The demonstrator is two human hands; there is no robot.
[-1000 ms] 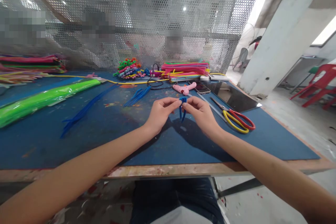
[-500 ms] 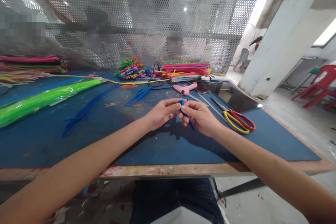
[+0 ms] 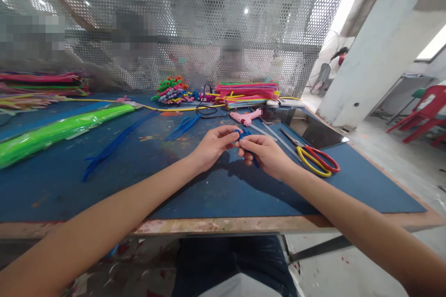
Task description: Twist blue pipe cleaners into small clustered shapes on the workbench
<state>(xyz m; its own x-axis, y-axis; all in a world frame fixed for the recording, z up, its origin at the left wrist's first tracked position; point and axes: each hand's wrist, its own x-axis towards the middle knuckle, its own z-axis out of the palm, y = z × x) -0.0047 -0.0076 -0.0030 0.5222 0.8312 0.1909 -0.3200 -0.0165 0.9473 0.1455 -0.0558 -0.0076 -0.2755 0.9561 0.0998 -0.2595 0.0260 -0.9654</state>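
Observation:
Between my two hands is a bent blue pipe cleaner [image 3: 245, 134], held above the middle of the table. My left hand [image 3: 218, 145] pinches its near loop with thumb and forefinger. Curled around the rest of it, my right hand [image 3: 262, 152] has a short end sticking out below the fingers. My palms and fingers hide much of its shape. Loose blue pipe cleaners lie on the mat to the left, a long bunch [image 3: 120, 141] and a shorter bunch [image 3: 183, 126]. Right of my hands rest scissors [image 3: 315, 158] with one yellow and one red handle.
A pink glue gun [image 3: 245, 118] lies behind my hands, near a dark glossy panel [image 3: 311, 126]. Bundles of coloured pipe cleaners [image 3: 247, 90] line the back, before a perforated metal screen [image 3: 195, 18]. A bright green packet [image 3: 66, 132] lies left. People sit beyond the screen.
Both hands have shifted their fingers on the blue pipe cleaner, and its upper loop has turned and spread toward the right hand. At the far right background, a person has come more into view.

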